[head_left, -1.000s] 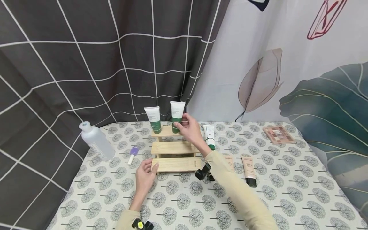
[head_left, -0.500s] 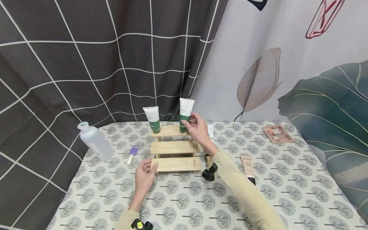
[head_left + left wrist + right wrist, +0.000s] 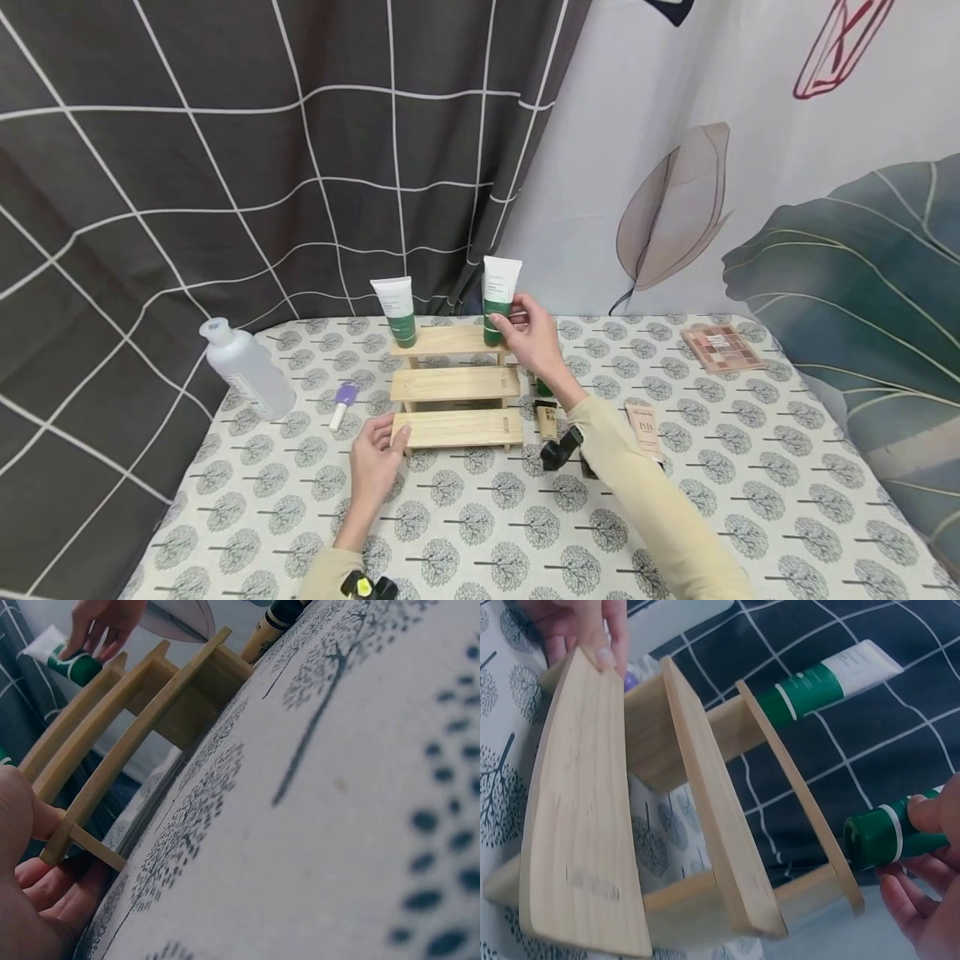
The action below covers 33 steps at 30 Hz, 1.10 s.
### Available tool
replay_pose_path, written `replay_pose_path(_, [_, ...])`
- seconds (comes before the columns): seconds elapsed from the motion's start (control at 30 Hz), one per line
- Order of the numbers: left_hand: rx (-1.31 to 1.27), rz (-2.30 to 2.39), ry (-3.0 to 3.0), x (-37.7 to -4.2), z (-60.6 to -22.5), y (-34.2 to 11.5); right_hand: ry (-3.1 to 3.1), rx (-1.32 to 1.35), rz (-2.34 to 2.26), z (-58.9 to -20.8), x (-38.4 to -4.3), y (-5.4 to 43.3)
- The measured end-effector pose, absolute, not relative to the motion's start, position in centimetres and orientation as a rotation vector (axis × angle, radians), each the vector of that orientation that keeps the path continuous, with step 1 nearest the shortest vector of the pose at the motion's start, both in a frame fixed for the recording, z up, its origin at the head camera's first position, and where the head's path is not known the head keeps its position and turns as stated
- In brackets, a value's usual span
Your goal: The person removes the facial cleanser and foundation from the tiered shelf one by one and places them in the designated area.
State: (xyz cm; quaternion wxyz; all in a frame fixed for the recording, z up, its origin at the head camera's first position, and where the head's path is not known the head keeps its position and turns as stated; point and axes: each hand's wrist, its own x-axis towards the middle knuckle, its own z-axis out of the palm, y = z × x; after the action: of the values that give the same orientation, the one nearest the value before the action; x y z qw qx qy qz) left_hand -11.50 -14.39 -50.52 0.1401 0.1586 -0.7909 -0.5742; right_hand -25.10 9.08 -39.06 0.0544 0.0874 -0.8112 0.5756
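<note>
A three-step wooden display rack stands on the table. My left hand grips the left end of its lowest step, thumb on top and fingers underneath, as the left wrist view shows. With my right hand I pinch a white-and-green squeeze tube, cap down, at the right end of the top step. In the right wrist view its green cap is right by that step's edge. A matching squeeze tube stands cap-down on the top step's left end, leaning slightly.
Left of the rack are a translucent bottle and a small purple-and-white item. To the right lie a small beige tube with a dark cap, a BB cream tube and a makeup palette. My right forearm partly covers things there.
My right hand has carried its squeeze tube rightward along the top step to the right end. The left hand has kept its grip on the rack.
</note>
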Motion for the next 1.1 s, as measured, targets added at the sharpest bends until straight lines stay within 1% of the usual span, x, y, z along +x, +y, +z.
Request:
replay_pose_path(0.53, [0.475,-1.665,-2.297,-11.3,-50.3,-14.4,-2.5,0.196,1.665,-39.4,-25.6,12.7])
replay_pose_path(0.9, [0.456,-1.671,-2.308,-11.4,-50.2,-14.4,-2.574,0.015,1.686,-40.0,-26.3,16.3])
replay_pose_path(1.1, [0.456,-1.672,-2.307,-11.5,-50.2,-14.4,-2.607,-0.002,1.639,-40.9,-26.2,18.0])
